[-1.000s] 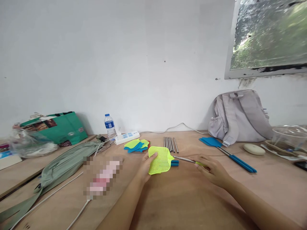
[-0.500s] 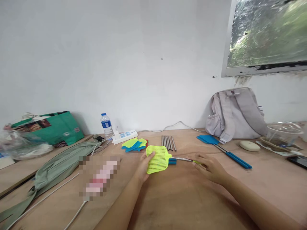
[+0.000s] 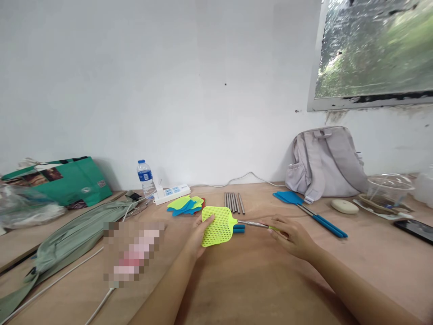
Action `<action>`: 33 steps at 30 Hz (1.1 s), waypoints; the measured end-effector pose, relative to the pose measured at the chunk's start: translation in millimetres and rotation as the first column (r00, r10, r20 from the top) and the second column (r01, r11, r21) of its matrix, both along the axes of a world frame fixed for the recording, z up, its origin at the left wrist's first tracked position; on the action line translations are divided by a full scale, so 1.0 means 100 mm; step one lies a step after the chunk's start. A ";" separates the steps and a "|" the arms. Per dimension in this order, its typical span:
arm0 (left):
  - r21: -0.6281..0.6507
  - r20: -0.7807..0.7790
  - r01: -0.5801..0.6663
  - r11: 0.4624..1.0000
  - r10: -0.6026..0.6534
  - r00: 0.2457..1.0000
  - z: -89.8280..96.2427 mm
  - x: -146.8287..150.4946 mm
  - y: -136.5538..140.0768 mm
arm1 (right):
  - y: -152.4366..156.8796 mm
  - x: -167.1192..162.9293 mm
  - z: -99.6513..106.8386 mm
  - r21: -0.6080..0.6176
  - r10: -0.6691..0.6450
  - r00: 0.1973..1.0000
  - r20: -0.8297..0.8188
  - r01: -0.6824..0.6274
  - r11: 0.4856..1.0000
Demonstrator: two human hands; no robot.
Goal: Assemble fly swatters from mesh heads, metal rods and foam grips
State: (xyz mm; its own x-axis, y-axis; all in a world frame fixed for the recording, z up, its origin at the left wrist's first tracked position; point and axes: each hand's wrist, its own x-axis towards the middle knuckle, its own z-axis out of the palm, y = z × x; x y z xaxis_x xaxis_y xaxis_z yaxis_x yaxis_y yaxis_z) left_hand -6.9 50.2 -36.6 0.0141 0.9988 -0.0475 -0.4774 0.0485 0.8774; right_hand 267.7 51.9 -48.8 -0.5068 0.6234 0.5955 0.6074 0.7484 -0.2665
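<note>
A yellow-green fly swatter point(image 3: 217, 226) is held level above the table, its perforated head to the left and metal shaft to the right. My left hand point(image 3: 199, 234) grips the head's left edge, thumb on top. My right hand point(image 3: 289, 234) is closed around the yellow-green handle, most of which the fingers hide. Blue handle grips point(image 3: 239, 229) lie on the table just behind the shaft. Several metal tubes point(image 3: 233, 203) lie side by side farther back. Left of them is a pile of loose swatter heads point(image 3: 185, 206) in yellow-green, blue and red.
Blue fly swatters point(image 3: 320, 218) lie to the right, before a grey backpack point(image 3: 326, 162). Near them are a white oval case point(image 3: 344, 206), a clear plastic bowl point(image 3: 389, 187) and a phone point(image 3: 417, 229). Leftward are a power strip point(image 3: 172, 193), a water bottle point(image 3: 145, 177) and a green bag point(image 3: 76, 183).
The whole view has shifted slightly, so things sit a little farther left. Both hands keep their hold on the fly swatter, with hardly any other movement.
</note>
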 end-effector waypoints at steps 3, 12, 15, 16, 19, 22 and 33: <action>0.001 -0.002 0.002 1.000 -0.002 1.000 0.00 0.00 0.01 | 0.00 0.01 0.00 0.021 -0.018 0.999 0.041 0.017 1.000; -0.058 -0.245 0.123 0.991 -0.134 0.960 0.02 0.00 -0.07 | 0.01 0.09 0.05 0.051 -0.036 0.988 0.150 0.029 0.998; -0.054 -0.334 0.206 0.977 -0.212 0.918 0.01 0.03 -0.10 | 0.00 0.12 0.08 -0.037 -0.057 0.991 0.117 0.062 0.997; -0.051 -0.355 0.224 0.973 -0.228 0.907 0.01 0.04 -0.11 | -0.01 0.13 0.08 -0.070 -0.080 0.990 0.114 0.088 0.994; -0.036 -0.393 0.255 0.966 -0.248 0.886 -0.01 0.06 -0.11 | -0.01 0.13 0.08 -0.133 -0.103 0.985 0.137 0.121 0.984; -0.023 -0.416 0.256 0.966 -0.242 0.877 -0.03 0.06 -0.10 | 0.00 0.11 0.07 -0.180 -0.082 0.984 0.156 0.110 0.978; -0.042 -0.434 0.210 0.977 -0.207 0.877 -0.03 0.03 -0.13 | -0.02 -0.01 -0.04 -0.282 -0.082 0.990 0.111 0.110 0.953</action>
State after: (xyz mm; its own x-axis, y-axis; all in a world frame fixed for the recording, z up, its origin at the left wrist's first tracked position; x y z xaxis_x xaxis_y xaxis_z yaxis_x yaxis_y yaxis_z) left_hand -4.0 37.7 -39.5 0.2017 0.9752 -0.0906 -0.0291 0.0984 0.9947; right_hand 267.1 50.2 -52.4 -0.4825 0.8089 0.3359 0.7060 0.5862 -0.3975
